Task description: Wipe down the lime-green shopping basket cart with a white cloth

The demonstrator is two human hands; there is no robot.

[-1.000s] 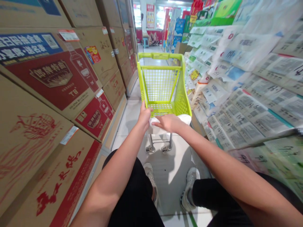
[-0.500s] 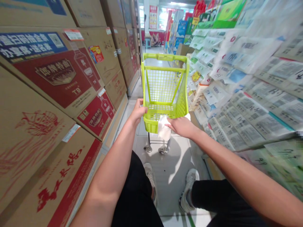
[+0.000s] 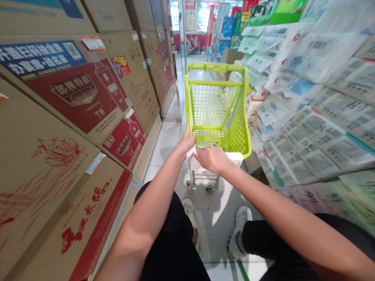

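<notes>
A lime-green plastic shopping cart (image 3: 216, 105) on metal legs and casters stands in front of me. My left hand (image 3: 187, 141) is closed around the left side of the cart's near rim. Beside it, my right hand (image 3: 212, 158) presses a white cloth (image 3: 234, 157) over the near edge of the basket, with its fingers closed on the cloth close to my left hand. The cloth spreads along that edge to the near right corner. The basket's lower front is partly hidden by the cloth and my right hand.
Stacked cardboard cartons (image 3: 73, 89) line the left side of the narrow aisle. Packs of paper goods (image 3: 310, 117) are piled along the right. Tiled floor (image 3: 211, 226) lies beneath the cart, between my two shoes (image 3: 238, 230).
My right hand has slid left along the near rim with the cloth, reaching my left hand. The cart and both hands appear farther right in view.
</notes>
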